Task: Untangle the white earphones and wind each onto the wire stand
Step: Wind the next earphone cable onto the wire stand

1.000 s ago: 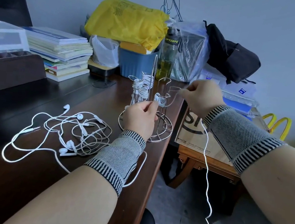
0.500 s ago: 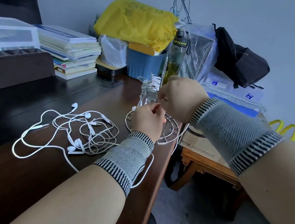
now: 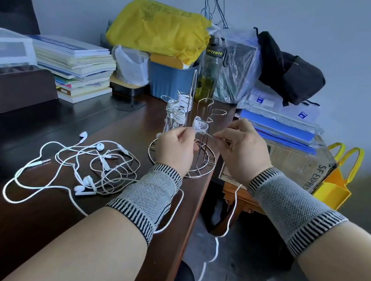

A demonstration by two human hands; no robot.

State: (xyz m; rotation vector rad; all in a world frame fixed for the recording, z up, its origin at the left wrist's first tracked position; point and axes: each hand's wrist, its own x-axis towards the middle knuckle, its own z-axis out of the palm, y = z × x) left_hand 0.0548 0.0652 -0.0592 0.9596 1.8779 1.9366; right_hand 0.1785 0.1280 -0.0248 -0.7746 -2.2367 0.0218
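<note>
A metal wire stand (image 3: 200, 164) stands near the right edge of the dark wooden desk (image 3: 24, 225). Its far-left arm carries a wound white earphone bundle (image 3: 177, 109). A smaller white coil (image 3: 199, 125) sits on a front arm. My left hand (image 3: 175, 147) pinches the cord beside that coil. My right hand (image 3: 241, 149) pinches the same cord just right of the coil; the loose white cord (image 3: 231, 214) hangs from it down past the desk edge. A tangled pile of white earphones (image 3: 94, 168) lies on the desk to the left.
Behind the stand are a blue bin (image 3: 169, 79), a yellow bag (image 3: 157, 29), a bottle (image 3: 209, 72) and a book stack (image 3: 76, 65). A brown tray (image 3: 12, 90) is at the left. A cardboard box (image 3: 296, 160) and a yellow tote (image 3: 335, 187) stand right of the desk.
My right hand swung from the right in over the stand and back out to the right, laying cord on the front arm. The hanging cord is shorter. The left hand stayed by the coil.
</note>
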